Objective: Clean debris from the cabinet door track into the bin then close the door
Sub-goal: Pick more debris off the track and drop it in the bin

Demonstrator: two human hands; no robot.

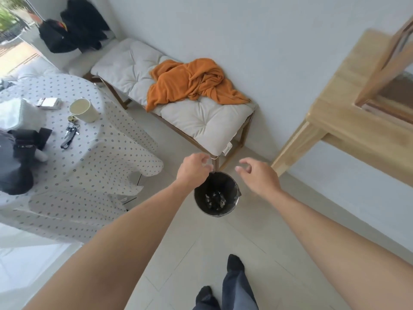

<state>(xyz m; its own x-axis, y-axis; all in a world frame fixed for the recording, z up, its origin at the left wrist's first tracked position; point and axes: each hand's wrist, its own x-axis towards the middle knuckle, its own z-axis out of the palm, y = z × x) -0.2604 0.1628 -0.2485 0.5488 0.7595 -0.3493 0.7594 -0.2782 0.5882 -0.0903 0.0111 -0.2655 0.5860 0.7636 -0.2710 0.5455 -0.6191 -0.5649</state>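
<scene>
Pale square floor tiles (223, 238) fill the bottom of the view, where two feet in black socks (234, 264) and dark trouser legs are cut off by the lower edge. Both bare forearms reach forward over the floor. Between them, on the tiles, stands a small round bin lined with a black bag (216, 194); pale scraps lie at its bottom, too small to identify. The left hand (194, 167) hovers at the bin's far left rim with fingers curled loosely inward; whether anything is pinched between them cannot be told. The right hand (257, 173) hangs just right of the bin, fingers spread and bent, holding nothing. To the left, a round table under a white dotted cloth (93, 153) carries a cream cup (83, 110), keys and dark items partly cut off by the frame edge. Beyond the bin, a wooden bench with white tufted cushions (201, 121) stands against the grey wall, with a crumpled orange blanket (192, 82) on it. At the right, a light wooden cabinet (348, 101) is blurred and only partly in frame; its door track cannot be made out.
</scene>
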